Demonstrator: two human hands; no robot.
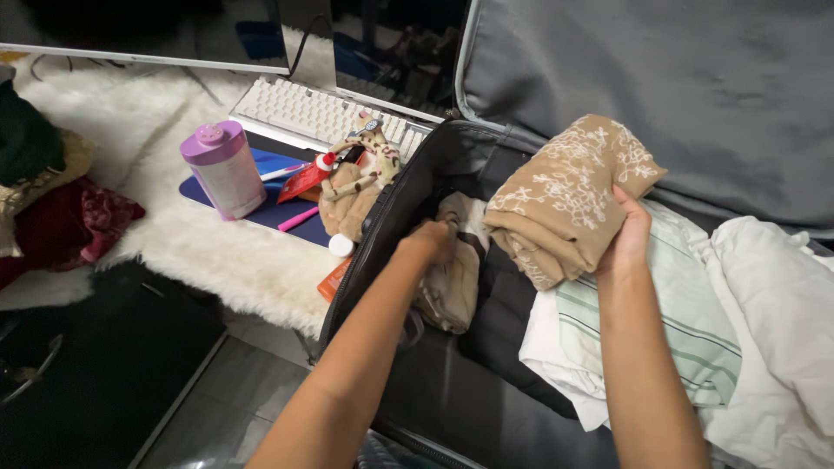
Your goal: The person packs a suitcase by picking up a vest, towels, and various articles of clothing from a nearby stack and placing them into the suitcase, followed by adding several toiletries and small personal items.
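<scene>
One suitcase [452,408]. Right hand [627,233] clasps one folded tan cloth [565,195]; left hand [432,241] clenched on second beige cloth [452,287] inside.

Two tan garments [569,200], one suitcase [738,95], one keyboard [321,113], one purple bottle [223,169].

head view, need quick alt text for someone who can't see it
A person's right hand holds a folded tan embroidered cloth above an open dark suitcase, while the left hand presses a beige garment inside. A purple bottle stands on the desk beside it.
</scene>
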